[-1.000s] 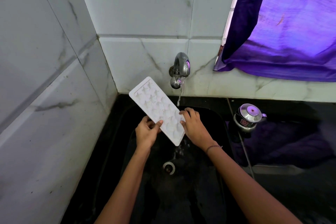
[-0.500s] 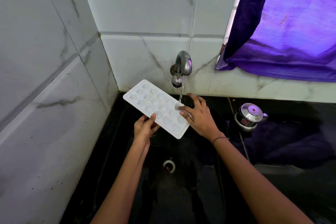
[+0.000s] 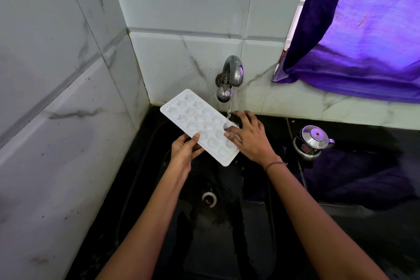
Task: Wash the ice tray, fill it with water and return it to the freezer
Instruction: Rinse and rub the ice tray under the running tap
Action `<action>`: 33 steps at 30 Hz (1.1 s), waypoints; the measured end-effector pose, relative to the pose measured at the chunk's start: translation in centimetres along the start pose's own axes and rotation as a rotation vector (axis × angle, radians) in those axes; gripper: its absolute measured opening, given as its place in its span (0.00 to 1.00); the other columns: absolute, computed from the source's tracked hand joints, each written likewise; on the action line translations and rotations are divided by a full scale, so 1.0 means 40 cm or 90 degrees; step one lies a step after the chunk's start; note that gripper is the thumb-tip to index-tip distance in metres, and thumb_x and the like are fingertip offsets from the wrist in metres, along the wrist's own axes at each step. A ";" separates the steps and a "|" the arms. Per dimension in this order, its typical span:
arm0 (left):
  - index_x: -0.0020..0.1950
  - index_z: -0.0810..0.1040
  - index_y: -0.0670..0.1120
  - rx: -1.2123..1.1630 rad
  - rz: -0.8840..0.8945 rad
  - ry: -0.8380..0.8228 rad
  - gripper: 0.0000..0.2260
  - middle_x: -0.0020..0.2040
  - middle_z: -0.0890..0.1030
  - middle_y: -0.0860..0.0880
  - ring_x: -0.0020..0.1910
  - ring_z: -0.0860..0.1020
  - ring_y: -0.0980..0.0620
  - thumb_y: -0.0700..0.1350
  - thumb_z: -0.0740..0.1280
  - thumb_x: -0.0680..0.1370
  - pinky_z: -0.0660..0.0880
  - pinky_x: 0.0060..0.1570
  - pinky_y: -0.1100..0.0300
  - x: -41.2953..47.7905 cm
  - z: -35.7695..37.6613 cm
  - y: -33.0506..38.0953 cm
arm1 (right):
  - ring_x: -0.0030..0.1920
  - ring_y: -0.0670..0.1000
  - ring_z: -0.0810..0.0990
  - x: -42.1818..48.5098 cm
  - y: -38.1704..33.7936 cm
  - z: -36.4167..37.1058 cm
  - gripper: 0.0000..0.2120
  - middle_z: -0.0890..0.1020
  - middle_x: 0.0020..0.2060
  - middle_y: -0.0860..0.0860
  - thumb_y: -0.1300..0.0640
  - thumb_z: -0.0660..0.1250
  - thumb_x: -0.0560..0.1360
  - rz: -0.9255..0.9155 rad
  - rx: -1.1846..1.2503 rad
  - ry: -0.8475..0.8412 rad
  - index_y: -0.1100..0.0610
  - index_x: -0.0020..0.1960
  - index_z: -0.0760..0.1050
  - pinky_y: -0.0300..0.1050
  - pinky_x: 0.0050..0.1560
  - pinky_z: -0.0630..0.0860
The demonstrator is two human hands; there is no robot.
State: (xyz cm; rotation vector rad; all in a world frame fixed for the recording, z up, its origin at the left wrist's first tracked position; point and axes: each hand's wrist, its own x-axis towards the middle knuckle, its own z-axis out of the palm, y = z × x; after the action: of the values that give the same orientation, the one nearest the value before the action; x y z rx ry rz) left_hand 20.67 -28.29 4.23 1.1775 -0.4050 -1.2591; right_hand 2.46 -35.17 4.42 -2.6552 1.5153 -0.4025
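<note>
The left hand (image 3: 185,151) pinched the ice tray (image 3: 200,125) by its near edge; the right hand (image 3: 251,140) lay spread-fingered on it, above the sink (image 3: 227,245) back edge. Recommended: hold level, pass every pocket under the tap (image 3: 230,77).

White ice tray (image 3: 195,120) held cavities-up over the black sink (image 3: 227,245), tilted slightly; left hand (image 3: 184,152) pinches its near long edge, thumb on top; right hand (image 3: 252,138) lies spread at the opposite edge, thumb on the tray's face. Steel tap (image 3: 230,75) running; the stream (image 3: 230,109) lands at the tray's right edge, just beside the right fingers. Drain (image 3: 209,199) directly below. On the counter (image 3: 375,166), right – a lidded steel pot (image 3: 312,141); purple curtain (image 3: 363,29) above it.
</note>
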 end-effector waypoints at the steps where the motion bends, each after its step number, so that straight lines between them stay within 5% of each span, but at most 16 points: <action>1: 0.62 0.73 0.38 -0.002 -0.003 0.000 0.13 0.54 0.79 0.43 0.45 0.80 0.51 0.36 0.64 0.78 0.81 0.34 0.63 0.000 0.001 -0.001 | 0.74 0.57 0.54 0.000 0.001 0.000 0.31 0.64 0.71 0.51 0.33 0.42 0.74 0.006 -0.003 0.009 0.46 0.59 0.76 0.59 0.71 0.55; 11: 0.63 0.71 0.38 -0.043 0.013 0.008 0.14 0.55 0.79 0.42 0.45 0.80 0.50 0.36 0.64 0.78 0.81 0.35 0.61 0.009 0.032 0.004 | 0.72 0.56 0.58 0.000 -0.016 -0.023 0.24 0.65 0.69 0.52 0.37 0.47 0.77 0.006 0.032 0.098 0.47 0.60 0.74 0.58 0.68 0.60; 16: 0.63 0.71 0.38 -0.093 0.024 0.001 0.14 0.47 0.80 0.47 0.43 0.81 0.51 0.35 0.64 0.78 0.81 0.35 0.61 0.010 0.076 0.013 | 0.70 0.59 0.62 0.000 -0.029 -0.026 0.26 0.69 0.68 0.55 0.37 0.47 0.77 0.014 -0.002 0.138 0.50 0.56 0.78 0.60 0.65 0.63; 33: 0.64 0.70 0.37 -0.107 0.050 -0.012 0.15 0.46 0.80 0.46 0.45 0.80 0.50 0.35 0.64 0.77 0.81 0.36 0.60 0.027 0.093 0.025 | 0.72 0.60 0.60 0.033 -0.013 -0.041 0.31 0.68 0.69 0.53 0.31 0.42 0.74 -0.016 -0.050 0.099 0.44 0.59 0.76 0.61 0.68 0.59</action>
State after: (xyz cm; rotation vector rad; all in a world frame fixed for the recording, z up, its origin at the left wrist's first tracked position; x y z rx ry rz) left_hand 18.60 -31.06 6.21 0.9992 -0.3486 -1.2125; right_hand 3.11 -35.91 6.36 -2.7648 1.5708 -0.5758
